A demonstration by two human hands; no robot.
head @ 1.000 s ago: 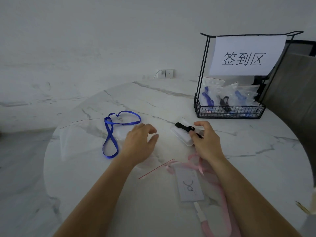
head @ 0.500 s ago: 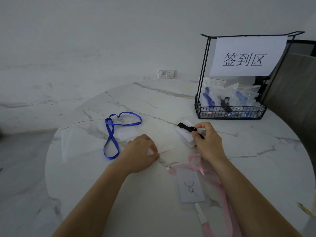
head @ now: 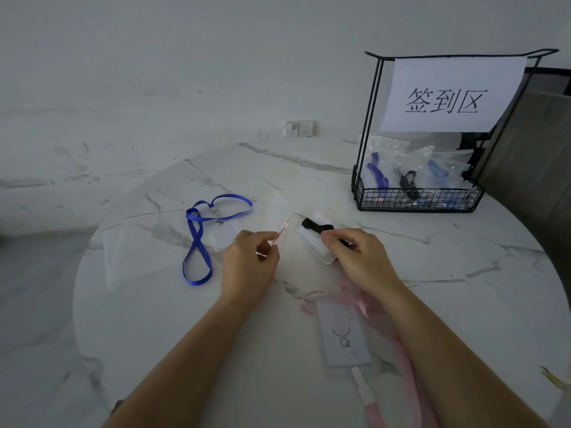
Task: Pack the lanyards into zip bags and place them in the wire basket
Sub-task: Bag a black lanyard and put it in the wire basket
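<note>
White paper sign hung on the wire basket frame reads "签到区" in black. Badge card on the pink lanyard: handwritten scribble, maybe "Q", not legible.

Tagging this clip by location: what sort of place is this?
Probably an event check-in desk: a paper sign reading 签到区 on a wire basket of bagged lanyards, on a marble table.

dim, bluish, even light; soft shadows; wide-angle bending at edges; slightly soft.
</note>
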